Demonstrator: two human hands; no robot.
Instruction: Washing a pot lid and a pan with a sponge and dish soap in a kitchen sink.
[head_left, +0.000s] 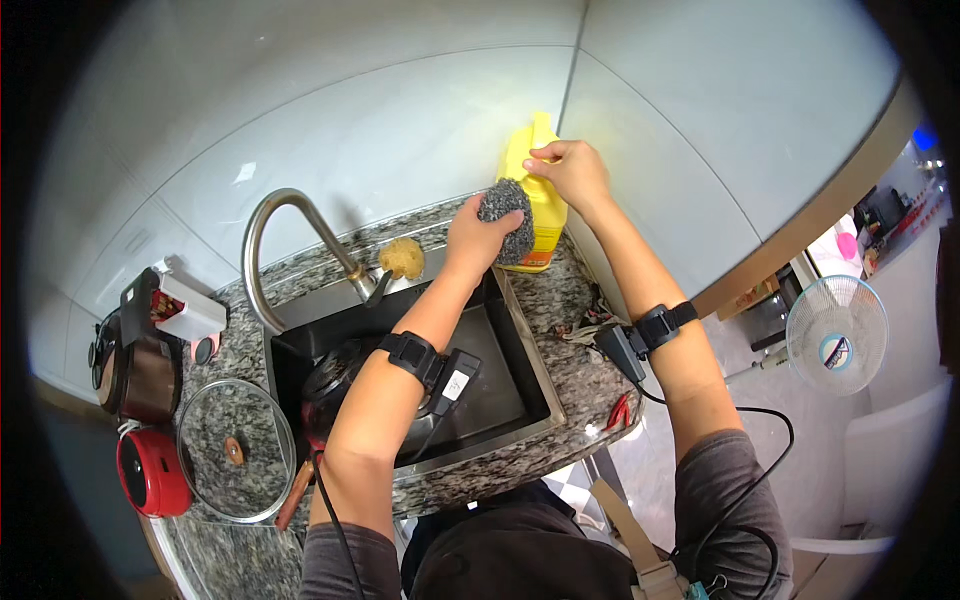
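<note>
My left hand (480, 236) grips a grey scouring pad (508, 217) in front of a yellow plastic jug (551, 217). The jug stands upright on the granite counter in the corner behind the sink, with an orange patch near its base. My right hand (576, 174) is at the jug's upper part, thumb and forefinger pinched against it; the exact contact is partly hidden. Below my left forearm lies the dark sink basin (491, 375). A dark pan (322, 405) with a wooden handle (295, 495) sits at its left side, partly covered by the arm.
A curved metal faucet (259, 255) rises behind the sink, beside a tan round scrubber (402, 257). On the left are a glass lid (236, 450), a red appliance (154, 472), a brown pot (150, 379) and a white holder (191, 311). Red chillies (618, 412) lie near the right edge.
</note>
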